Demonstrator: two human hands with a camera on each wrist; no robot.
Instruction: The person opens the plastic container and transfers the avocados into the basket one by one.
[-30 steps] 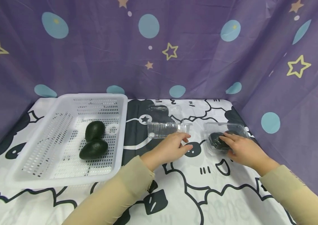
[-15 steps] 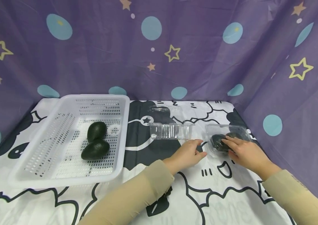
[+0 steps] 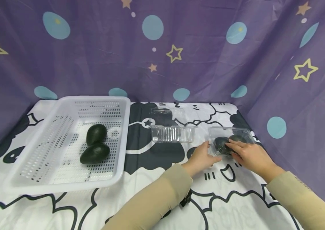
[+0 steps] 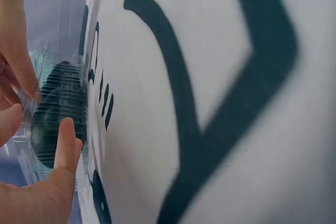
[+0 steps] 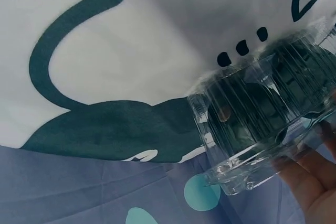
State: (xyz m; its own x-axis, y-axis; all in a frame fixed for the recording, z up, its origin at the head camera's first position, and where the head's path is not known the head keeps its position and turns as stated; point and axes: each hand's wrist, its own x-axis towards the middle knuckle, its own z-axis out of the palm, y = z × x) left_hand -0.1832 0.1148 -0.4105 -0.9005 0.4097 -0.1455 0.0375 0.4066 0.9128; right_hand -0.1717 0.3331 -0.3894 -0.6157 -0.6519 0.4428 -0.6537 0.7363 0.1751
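A clear plastic clamshell container sits at the right of the table, with a dark green avocado and a second avocado inside. My right hand reaches over its front, the extended fingers resting at the avocados. In the right wrist view those fingers lie along the rim beside the ribbed wall. Just left of the container is my left hand, thumb and fingers spread and holding nothing. In the left wrist view its index finger is in front of the ribbed wall; contact cannot be told.
On the left stands a white perforated basket holding an avocado and another avocado. Another clear clamshell lies with its lid open at the back middle. A purple curtain hangs behind the table and along its right.
My left hand has moved right, from in front of the middle clamshell to the left side of the container with avocados. My right hand has stayed nearly in place over it.
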